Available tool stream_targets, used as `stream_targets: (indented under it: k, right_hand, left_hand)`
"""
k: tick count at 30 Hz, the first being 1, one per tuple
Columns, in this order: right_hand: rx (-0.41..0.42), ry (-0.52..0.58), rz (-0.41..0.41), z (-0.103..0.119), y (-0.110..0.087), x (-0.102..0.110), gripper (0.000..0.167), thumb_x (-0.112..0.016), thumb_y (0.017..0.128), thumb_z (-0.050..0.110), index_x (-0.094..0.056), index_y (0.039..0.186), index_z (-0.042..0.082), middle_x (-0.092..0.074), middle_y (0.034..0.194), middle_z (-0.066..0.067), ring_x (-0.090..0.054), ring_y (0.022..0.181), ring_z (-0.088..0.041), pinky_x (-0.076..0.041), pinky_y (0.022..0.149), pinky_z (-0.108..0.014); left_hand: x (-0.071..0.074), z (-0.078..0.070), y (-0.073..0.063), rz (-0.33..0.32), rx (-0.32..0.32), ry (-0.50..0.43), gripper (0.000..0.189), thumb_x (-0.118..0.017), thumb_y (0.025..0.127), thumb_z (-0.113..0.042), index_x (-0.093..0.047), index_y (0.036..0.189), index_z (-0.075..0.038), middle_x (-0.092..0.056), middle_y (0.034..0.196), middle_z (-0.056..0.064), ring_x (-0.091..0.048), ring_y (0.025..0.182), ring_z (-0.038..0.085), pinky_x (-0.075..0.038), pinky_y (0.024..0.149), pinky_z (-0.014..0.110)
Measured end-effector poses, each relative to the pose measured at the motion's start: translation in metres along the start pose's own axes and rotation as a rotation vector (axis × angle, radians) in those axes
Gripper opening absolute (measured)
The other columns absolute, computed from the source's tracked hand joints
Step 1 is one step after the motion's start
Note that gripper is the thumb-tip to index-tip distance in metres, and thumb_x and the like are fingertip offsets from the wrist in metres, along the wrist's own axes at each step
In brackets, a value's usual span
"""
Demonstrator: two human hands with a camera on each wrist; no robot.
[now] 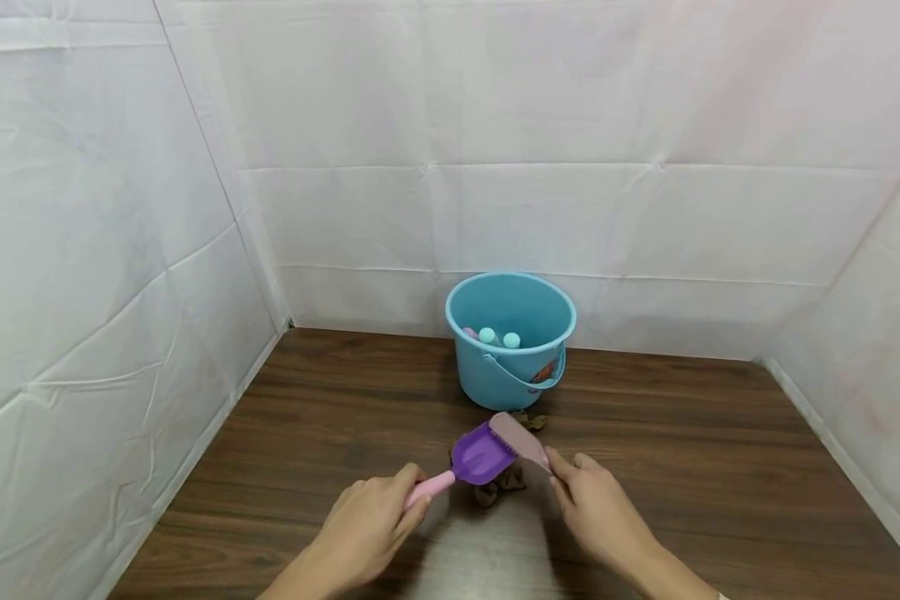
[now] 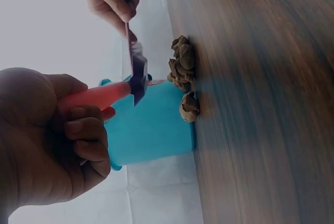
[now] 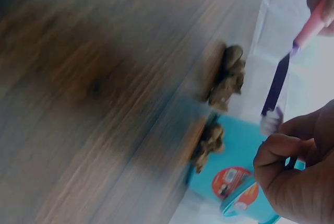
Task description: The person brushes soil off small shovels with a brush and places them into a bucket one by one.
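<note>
My left hand (image 1: pixel 367 525) grips the pink handle of a small toy dustpan (image 1: pixel 480 458) with a purple, shovel-shaped pan. In the left wrist view, my left fingers (image 2: pixel 86 130) curl round that handle. My right hand (image 1: pixel 600 508) pinches the end of a small pale pink brush (image 1: pixel 521 442), its bristles at the pan's right edge. Both tools are held above the tabletop. Below them lie several crumpled brown clumps (image 1: pixel 510 477), like paper or dry leaves; the left wrist view shows them heaped (image 2: pixel 182 62) on the wood. The pan hides some of them in the head view.
A light blue bucket (image 1: pixel 487 383) stands just beyond the tools, its handle hanging down in front. Inside it are things with pale blue rounded tops (image 1: pixel 487 335) and something pink. The dark wooden table (image 1: pixel 682 450) is enclosed by white cloth walls (image 1: pixel 540 125).
</note>
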State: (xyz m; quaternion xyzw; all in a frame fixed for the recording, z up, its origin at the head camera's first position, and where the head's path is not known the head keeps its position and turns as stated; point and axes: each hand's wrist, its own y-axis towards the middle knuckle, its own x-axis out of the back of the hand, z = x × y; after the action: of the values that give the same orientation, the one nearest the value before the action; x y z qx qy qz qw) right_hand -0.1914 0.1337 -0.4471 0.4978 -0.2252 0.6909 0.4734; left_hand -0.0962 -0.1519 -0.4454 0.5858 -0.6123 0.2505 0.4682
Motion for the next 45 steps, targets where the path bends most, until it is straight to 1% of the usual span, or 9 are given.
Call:
stream_targets:
  k: [3, 6, 12, 17, 24, 29, 36, 39, 45]
  right_hand:
    - [-0.004, 0.002, -0.056, -0.004, 0.001, 0.001, 0.038, -0.063, 0.099, 0.008, -0.061, 0.135, -0.004, -0.048, 0.076, 0.001, -0.039, 0.06, -0.009, -0.037, 0.052, -0.023]
    - [0.048, 0.058, -0.076, -0.001, -0.001, -0.001, 0.04, -0.063, 0.099, 0.008, -0.06, 0.138, -0.002, -0.046, 0.078, 0.004, -0.038, 0.061, -0.007, -0.037, 0.053, -0.022]
    - [0.183, 0.146, 0.065, 0.015, -0.01, -0.008, 0.041, -0.061, 0.101, 0.011, -0.058, 0.141, 0.002, -0.04, 0.076, 0.008, -0.035, 0.06, -0.001, -0.038, 0.051, -0.02]
    - [0.116, 0.092, 0.093, 0.014, -0.01, -0.011, 0.042, -0.062, 0.101, 0.013, -0.058, 0.142, 0.005, -0.039, 0.074, 0.006, -0.034, 0.058, -0.003, -0.037, 0.05, -0.021]
    - [0.013, -0.001, -0.023, -0.004, 0.0, -0.007, 0.042, -0.063, 0.099, 0.01, -0.058, 0.14, 0.001, -0.042, 0.074, 0.002, -0.036, 0.057, -0.007, -0.035, 0.05, -0.023]
    - [0.028, 0.042, -0.097, -0.004, -0.002, -0.005, 0.041, -0.063, 0.099, 0.008, -0.059, 0.14, 0.002, -0.044, 0.078, 0.004, -0.037, 0.061, -0.006, -0.036, 0.052, -0.022]
    - [0.176, 0.161, 0.064, 0.018, -0.015, -0.006, 0.042, -0.061, 0.101, 0.012, -0.057, 0.142, 0.005, -0.039, 0.077, 0.008, -0.035, 0.061, -0.001, -0.038, 0.053, -0.02]
    - [0.167, 0.133, 0.086, 0.021, -0.017, -0.007, 0.042, -0.062, 0.101, 0.013, -0.058, 0.142, 0.007, -0.039, 0.076, 0.008, -0.034, 0.061, -0.001, -0.037, 0.052, -0.02]
    - [0.064, 0.042, 0.043, 0.009, -0.009, -0.005, 0.042, -0.064, 0.1, 0.013, -0.059, 0.141, 0.008, -0.039, 0.075, 0.005, -0.034, 0.058, -0.004, -0.036, 0.051, -0.021]
  left_hand:
    - [0.0, 0.0, 0.001, -0.001, 0.004, 0.002, 0.017, -0.057, 0.104, -0.031, -0.056, 0.098, -0.016, -0.039, 0.06, -0.01, -0.036, 0.048, 0.003, -0.034, 0.044, 0.024]
    - [0.0, 0.0, 0.001, -0.001, 0.005, 0.004, 0.016, -0.058, 0.103, -0.03, -0.055, 0.096, -0.016, -0.039, 0.06, -0.01, -0.035, 0.048, 0.003, -0.034, 0.043, 0.023]
    - [-0.003, -0.001, 0.002, -0.013, 0.003, 0.015, 0.016, -0.059, 0.102, -0.03, -0.055, 0.097, -0.016, -0.04, 0.06, -0.01, -0.036, 0.048, 0.004, -0.034, 0.044, 0.024]
    - [-0.005, -0.001, 0.003, -0.009, 0.004, 0.011, 0.018, -0.057, 0.104, -0.033, -0.057, 0.101, -0.016, -0.041, 0.061, -0.01, -0.038, 0.049, 0.004, -0.035, 0.045, 0.024]
    - [-0.002, -0.002, 0.001, -0.028, -0.016, 0.01, 0.018, -0.056, 0.104, -0.032, -0.057, 0.099, -0.015, -0.04, 0.06, -0.01, -0.036, 0.049, 0.003, -0.034, 0.044, 0.023]
    - [-0.001, -0.001, 0.0, -0.011, -0.01, -0.006, 0.016, -0.057, 0.104, -0.032, -0.059, 0.101, -0.016, -0.04, 0.061, -0.011, -0.037, 0.049, 0.002, -0.035, 0.044, 0.023]
    - [-0.001, -0.001, 0.002, -0.034, -0.01, 0.004, 0.017, -0.058, 0.103, -0.033, -0.059, 0.101, -0.016, -0.04, 0.061, -0.011, -0.037, 0.049, 0.003, -0.035, 0.045, 0.024]
    - [-0.002, -0.001, 0.003, -0.066, -0.024, 0.02, 0.016, -0.059, 0.103, -0.033, -0.058, 0.1, -0.017, -0.04, 0.061, -0.011, -0.038, 0.049, 0.004, -0.034, 0.045, 0.024]
    - [-0.002, -0.002, 0.002, -0.098, -0.048, 0.042, 0.017, -0.059, 0.103, -0.032, -0.058, 0.097, -0.015, -0.04, 0.06, -0.01, -0.037, 0.049, 0.005, -0.034, 0.045, 0.024]
